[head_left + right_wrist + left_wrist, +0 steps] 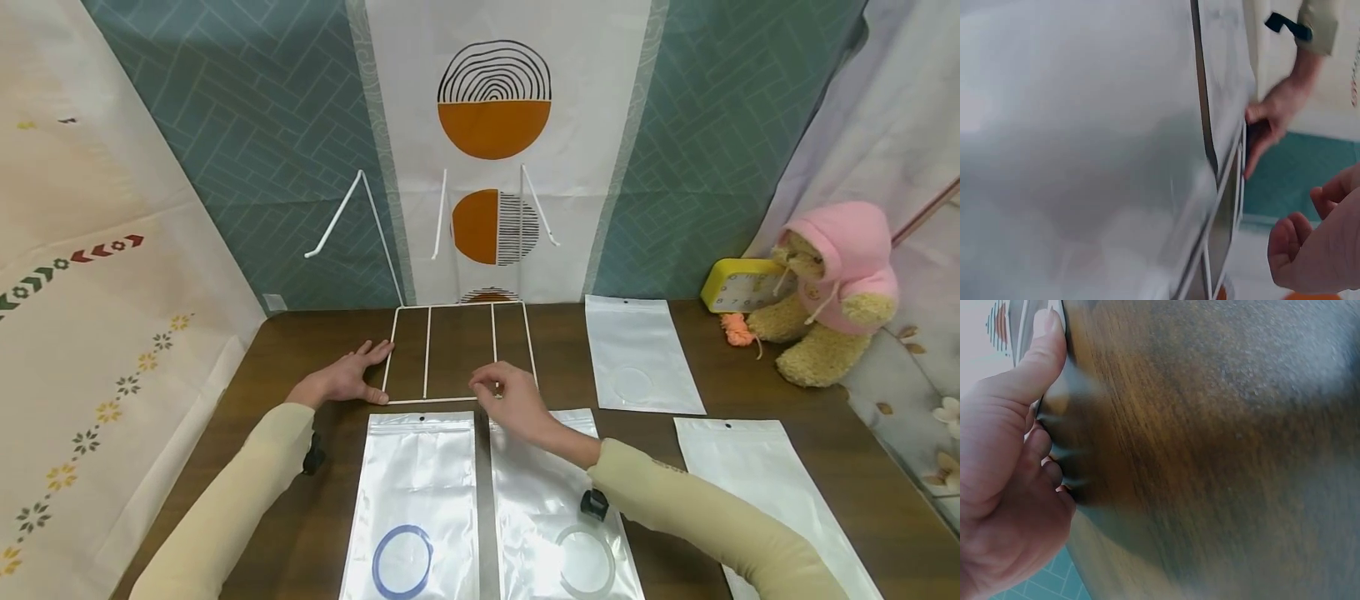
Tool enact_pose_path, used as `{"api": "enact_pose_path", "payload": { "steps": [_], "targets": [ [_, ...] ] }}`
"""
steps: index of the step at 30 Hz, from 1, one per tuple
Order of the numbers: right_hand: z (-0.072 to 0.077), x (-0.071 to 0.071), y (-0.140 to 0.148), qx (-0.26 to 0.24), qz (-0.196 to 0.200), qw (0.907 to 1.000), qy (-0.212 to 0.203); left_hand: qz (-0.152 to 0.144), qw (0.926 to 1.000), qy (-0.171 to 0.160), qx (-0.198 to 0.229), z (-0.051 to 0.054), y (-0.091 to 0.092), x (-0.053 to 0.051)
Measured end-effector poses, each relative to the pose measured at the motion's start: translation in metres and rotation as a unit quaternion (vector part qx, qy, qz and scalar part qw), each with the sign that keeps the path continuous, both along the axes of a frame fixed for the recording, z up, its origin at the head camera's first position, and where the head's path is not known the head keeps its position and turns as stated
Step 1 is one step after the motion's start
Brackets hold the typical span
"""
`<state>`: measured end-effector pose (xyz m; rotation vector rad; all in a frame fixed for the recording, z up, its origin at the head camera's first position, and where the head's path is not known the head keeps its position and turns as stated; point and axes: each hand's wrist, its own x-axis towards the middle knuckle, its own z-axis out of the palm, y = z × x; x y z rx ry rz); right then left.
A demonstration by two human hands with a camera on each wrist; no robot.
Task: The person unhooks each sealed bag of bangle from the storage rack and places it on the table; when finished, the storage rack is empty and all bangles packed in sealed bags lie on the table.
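Note:
A white wire rack (427, 354) stands on the table, its base flat and several thin uprights rising to slanted arms (335, 215). My left hand (348, 377) rests at the left side of that base with fingers spread. In the left wrist view, the thumb (1047, 347) touches the white wire. Over the base's front right part hovers my right hand (517, 408), fingers loosely curled. The right wrist view shows nothing in these fingers (1297, 231). Below the hand lies a silver pouch (536, 475) with a pale ring; beside it is another silver pouch (423, 492) with a blue ring.
A smaller silver pouch (637, 337) lies right of the rack, and a further silver pouch (742, 467) lies at the right. Along the right edge sit a yellow clock (738, 283), an orange trinket (737, 330) and a pink-hooded teddy bear (847, 275). A patterned cloth (300, 167) hangs behind.

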<state>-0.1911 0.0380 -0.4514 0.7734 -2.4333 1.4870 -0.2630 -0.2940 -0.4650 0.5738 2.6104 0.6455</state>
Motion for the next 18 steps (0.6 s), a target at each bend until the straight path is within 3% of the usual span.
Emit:
{"api": "enact_pose_path", "payload": {
  "steps": [9,18],
  "targets": [
    [0.025,-0.009,0.076,0.017,-0.050,0.9972,-0.054,0.008,0.9998,-0.017,-0.008,0.009,-0.003,0.003],
    [0.046,-0.019,0.146,0.070,-0.116,0.9905,-0.024,0.025,0.9994,-0.020,0.014,0.008,-0.007,0.007]
  ]
}}
